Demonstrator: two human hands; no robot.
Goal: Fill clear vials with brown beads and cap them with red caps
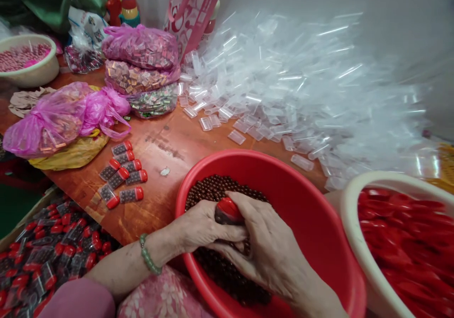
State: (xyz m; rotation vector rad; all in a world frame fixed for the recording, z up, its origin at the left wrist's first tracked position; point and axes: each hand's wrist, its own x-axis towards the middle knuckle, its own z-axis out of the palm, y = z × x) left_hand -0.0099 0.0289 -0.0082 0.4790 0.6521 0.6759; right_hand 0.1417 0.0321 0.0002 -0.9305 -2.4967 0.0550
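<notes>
Over a red basin [340, 247] that holds small dark brown balls [227, 280], my two hands meet around one small clear container with a red cap [228, 208]. My left hand [198, 226], with a green bead bracelet on its wrist, wraps its fingers round the container's body. From the other side my right hand [266, 242] closes on it, thumb and fingers at the red cap. Most of the container's body is hidden by the fingers. Several filled containers with red caps [118, 177] lie on the table [159, 143] to the left.
Clear empty containers [283, 86] are heaped at the back right. A cream basin [358, 214] of red caps stands at right. Below the table edge at left, a box holds many filled containers [53, 242]. Pink bags [142, 48] sit at the back left.
</notes>
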